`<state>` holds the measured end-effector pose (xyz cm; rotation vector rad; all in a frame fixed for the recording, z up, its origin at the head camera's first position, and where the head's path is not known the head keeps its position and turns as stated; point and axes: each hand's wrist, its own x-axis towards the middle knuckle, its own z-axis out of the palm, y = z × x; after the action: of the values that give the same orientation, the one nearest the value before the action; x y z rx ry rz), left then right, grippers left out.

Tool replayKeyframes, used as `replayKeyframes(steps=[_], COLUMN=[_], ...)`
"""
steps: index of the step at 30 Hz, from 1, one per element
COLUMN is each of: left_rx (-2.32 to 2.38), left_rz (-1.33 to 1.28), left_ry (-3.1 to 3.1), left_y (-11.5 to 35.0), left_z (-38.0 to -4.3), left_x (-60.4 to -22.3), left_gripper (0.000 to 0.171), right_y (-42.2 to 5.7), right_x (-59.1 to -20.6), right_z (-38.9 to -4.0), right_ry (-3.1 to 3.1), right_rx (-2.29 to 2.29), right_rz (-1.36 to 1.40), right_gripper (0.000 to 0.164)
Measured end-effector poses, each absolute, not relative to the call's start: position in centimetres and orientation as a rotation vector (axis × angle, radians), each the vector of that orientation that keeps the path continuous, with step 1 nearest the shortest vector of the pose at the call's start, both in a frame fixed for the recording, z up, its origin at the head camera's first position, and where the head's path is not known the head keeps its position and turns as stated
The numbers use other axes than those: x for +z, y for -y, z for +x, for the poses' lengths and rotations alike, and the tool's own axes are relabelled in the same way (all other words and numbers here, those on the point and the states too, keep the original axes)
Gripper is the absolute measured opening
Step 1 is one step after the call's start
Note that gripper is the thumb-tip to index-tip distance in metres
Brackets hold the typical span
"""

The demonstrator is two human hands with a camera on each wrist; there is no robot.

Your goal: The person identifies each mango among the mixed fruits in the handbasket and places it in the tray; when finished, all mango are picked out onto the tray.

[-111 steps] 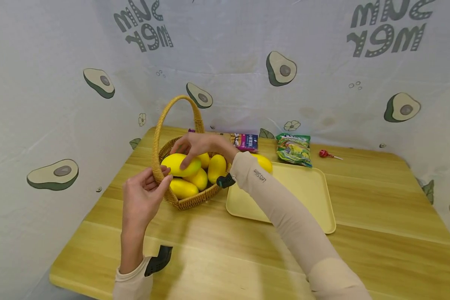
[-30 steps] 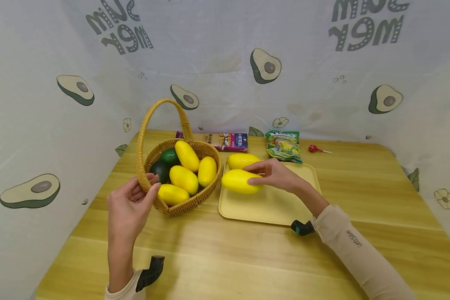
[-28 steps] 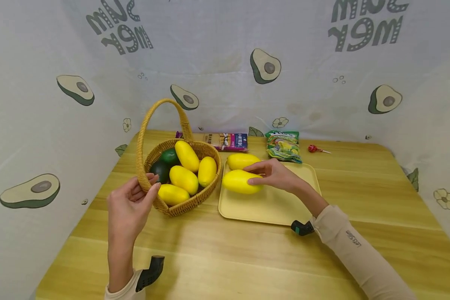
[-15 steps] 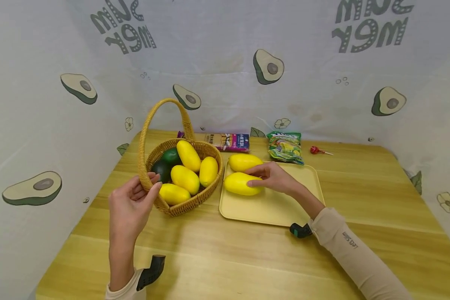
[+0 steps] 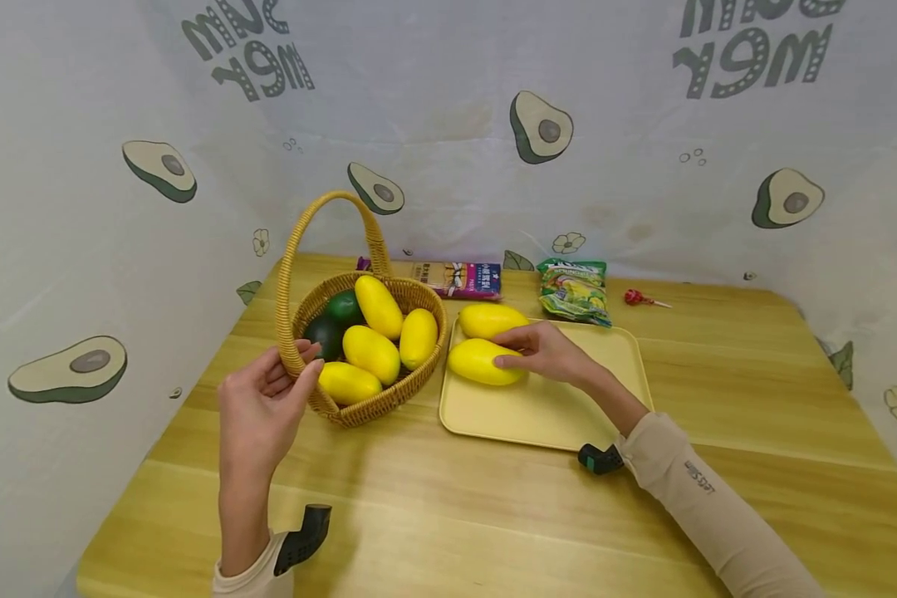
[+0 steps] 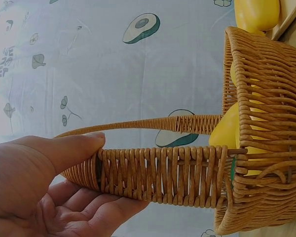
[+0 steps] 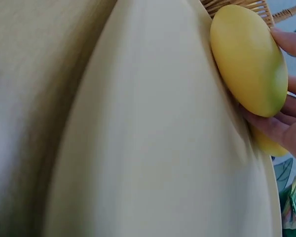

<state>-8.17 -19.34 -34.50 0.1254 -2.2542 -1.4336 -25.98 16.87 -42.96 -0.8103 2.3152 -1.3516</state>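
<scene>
My left hand pinches the handle of a wicker basket low on its near side; in the left wrist view the thumb lies on one face of the handle, fingers behind it. Several yellow mangoes and two dark green fruits fill the basket. At the tray's left end, my right hand holds a yellow mango between thumb and fingers. This mango shows a greenish end in the right wrist view. Behind it on the cream tray lies another mango.
A pasta packet lies behind the basket, partly hidden by it. Green candy bag and red lollipop sit along the back of the wooden table. An avocado-print cloth hangs behind.
The right hand has carried a mango from the basket to the tray, beside the other mango, and lowered it slightly during the last second. The left hand keeps its hold on the handle.
</scene>
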Motion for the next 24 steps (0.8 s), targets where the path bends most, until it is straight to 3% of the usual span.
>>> replayKeyframes(steps=[24], left_rx=[-1.440], left_rz=[0.136], left_ry=[2.249], left_y=[19.4], left_z=[-7.9], left_x=[-34.4], left_gripper=[0.025], right_y=[-18.0], right_x=[-42.7], right_z=[-25.4], right_ry=[-2.362], right_rx=[-1.297], right_rz=[-0.806], right_gripper=[0.043])
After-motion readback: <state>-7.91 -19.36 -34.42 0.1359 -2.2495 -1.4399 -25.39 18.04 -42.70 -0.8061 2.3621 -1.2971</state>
